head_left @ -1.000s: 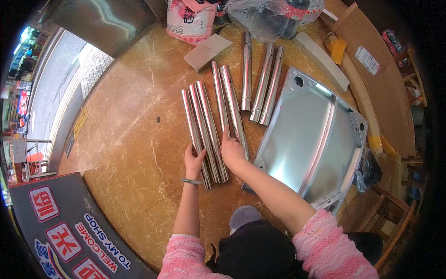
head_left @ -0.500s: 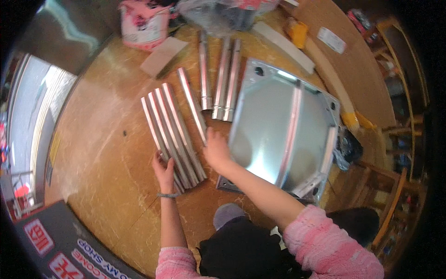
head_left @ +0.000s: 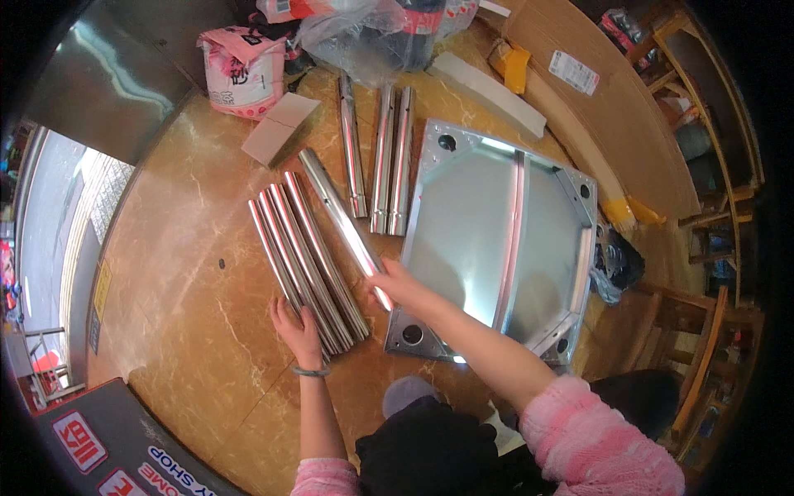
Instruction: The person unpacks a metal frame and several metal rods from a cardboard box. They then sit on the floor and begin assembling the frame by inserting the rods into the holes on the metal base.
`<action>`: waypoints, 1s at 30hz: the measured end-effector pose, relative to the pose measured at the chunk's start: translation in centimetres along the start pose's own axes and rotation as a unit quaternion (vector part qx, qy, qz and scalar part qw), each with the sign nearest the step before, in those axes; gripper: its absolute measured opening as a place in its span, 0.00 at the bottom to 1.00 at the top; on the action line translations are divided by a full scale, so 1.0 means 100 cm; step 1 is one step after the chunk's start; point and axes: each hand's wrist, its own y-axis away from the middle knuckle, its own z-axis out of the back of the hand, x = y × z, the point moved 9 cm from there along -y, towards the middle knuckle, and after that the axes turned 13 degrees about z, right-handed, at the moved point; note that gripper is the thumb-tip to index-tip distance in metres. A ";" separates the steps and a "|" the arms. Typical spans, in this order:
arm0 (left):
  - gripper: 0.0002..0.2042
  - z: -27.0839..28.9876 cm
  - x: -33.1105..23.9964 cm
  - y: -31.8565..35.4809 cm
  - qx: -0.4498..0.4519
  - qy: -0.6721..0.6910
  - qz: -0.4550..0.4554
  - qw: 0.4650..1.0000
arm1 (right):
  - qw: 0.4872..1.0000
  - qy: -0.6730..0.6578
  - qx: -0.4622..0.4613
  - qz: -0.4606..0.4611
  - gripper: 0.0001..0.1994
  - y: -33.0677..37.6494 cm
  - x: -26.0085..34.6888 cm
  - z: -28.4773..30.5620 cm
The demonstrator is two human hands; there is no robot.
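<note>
My right hand (head_left: 397,285) grips the near end of a shiny metal tube (head_left: 339,211), which slants away to the far left and seems slightly raised. To its left, several like tubes (head_left: 308,256) lie side by side in a row on the floor. My left hand (head_left: 296,332) is at the near left end of that row, fingers apart, against or just over the outermost tube; exact contact is unclear. Farther off lie three more tubes with ringed near ends (head_left: 380,165). Right of my right hand, a square metal panel frame (head_left: 513,240) with corner holes lies flat.
Beyond the tubes are a pink-and-white bag (head_left: 244,78), a cardboard piece (head_left: 279,128) and clear plastic wrapping (head_left: 356,33). A long pale strip (head_left: 488,95) and an opened carton (head_left: 612,107) border the far right. A wooden chair (head_left: 695,355) stands right; a dark mat (head_left: 124,438) lies near left.
My right hand has come nearer to me with the tube, now wrapped round its near end. My left hand's fingers have spread at the row. The whole view has shifted slightly.
</note>
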 end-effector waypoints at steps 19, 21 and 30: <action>0.24 -0.105 -0.165 0.099 0.422 0.394 0.108 0.809 | 0.960 0.222 -0.072 0.157 0.26 0.118 0.003 0.029; 0.18 -0.103 -0.159 0.094 0.401 0.366 0.134 0.829 | 0.944 0.288 -0.030 0.155 0.24 0.118 0.006 0.018; 0.19 -0.070 -0.141 0.073 0.347 0.299 0.118 0.881 | 0.957 0.266 -0.064 0.095 0.15 0.127 0.021 0.046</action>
